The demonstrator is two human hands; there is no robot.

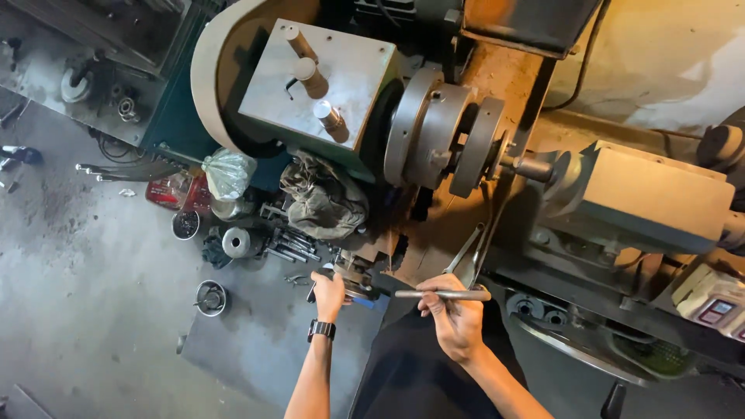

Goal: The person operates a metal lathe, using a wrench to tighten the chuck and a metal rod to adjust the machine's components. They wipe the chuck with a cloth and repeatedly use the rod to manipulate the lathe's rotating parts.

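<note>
I look down on a metal lathe. Its chuck (434, 132) grips a round disc workpiece (475, 146), and the tailstock (644, 198) presses a centre against that disc. My right hand (456, 316) holds a thin steel rod (441, 294) level in front of the lathe bed. My left hand (329, 293), with a dark watch on the wrist, rests on a small metal part (353, 281) at the front edge of the machine. A pair of calipers (470, 250) leans on the bed just above the rod.
A crumpled rag (322, 198) lies under the grey headstock (318, 77). On the concrete floor to the left lie a plastic bag (227, 172), metal cups (210, 298), bolts and loose tools (291, 247). A digital readout box (714, 306) sits at the right.
</note>
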